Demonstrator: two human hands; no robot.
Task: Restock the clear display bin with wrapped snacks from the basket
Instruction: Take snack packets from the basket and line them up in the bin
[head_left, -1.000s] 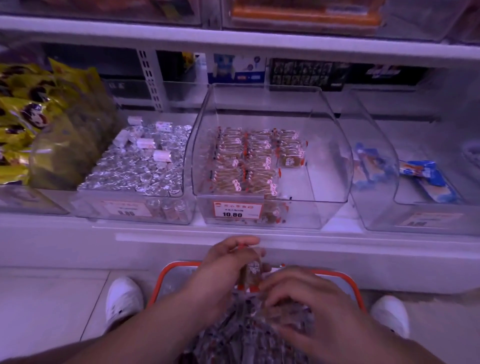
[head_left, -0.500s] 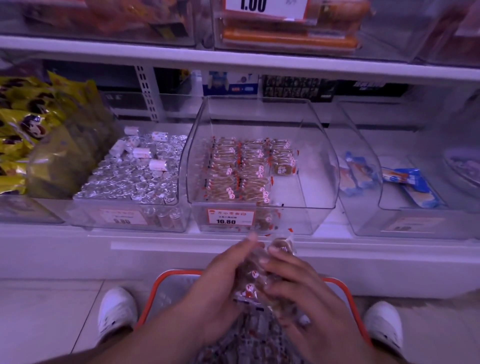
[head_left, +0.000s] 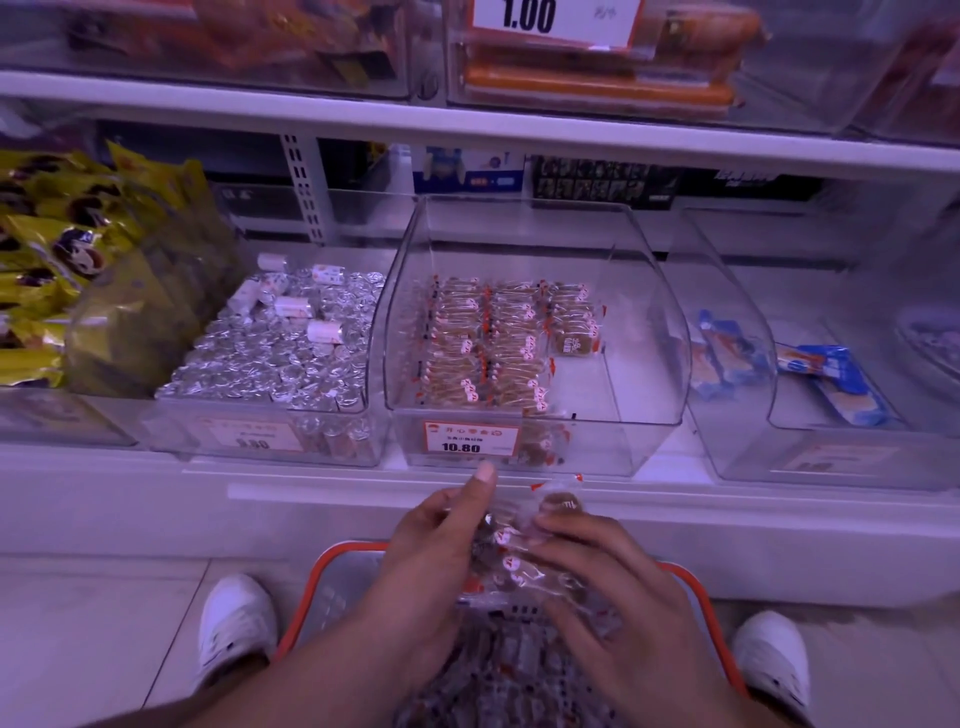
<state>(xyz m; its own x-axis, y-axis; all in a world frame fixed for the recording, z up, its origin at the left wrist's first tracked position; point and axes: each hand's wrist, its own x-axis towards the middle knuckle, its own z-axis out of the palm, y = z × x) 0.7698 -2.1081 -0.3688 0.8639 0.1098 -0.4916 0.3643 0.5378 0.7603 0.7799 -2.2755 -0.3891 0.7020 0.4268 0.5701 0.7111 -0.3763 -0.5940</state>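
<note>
Left hand (head_left: 431, 551) and right hand (head_left: 608, 582) together, both gripping 1 bundle of wrapped snacks (head_left: 524, 545), above orange basket (head_left: 691, 587), below half-filled clear display bin (head_left: 649, 322).

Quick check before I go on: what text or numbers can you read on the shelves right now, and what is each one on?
"1.00": price card on the upper-shelf bin.
"10.80": orange price tag on the clear display bin.
Left bin's tag: blurred.
Right bin's tag: blurred.
Wrapped snacks print: too small.
</note>
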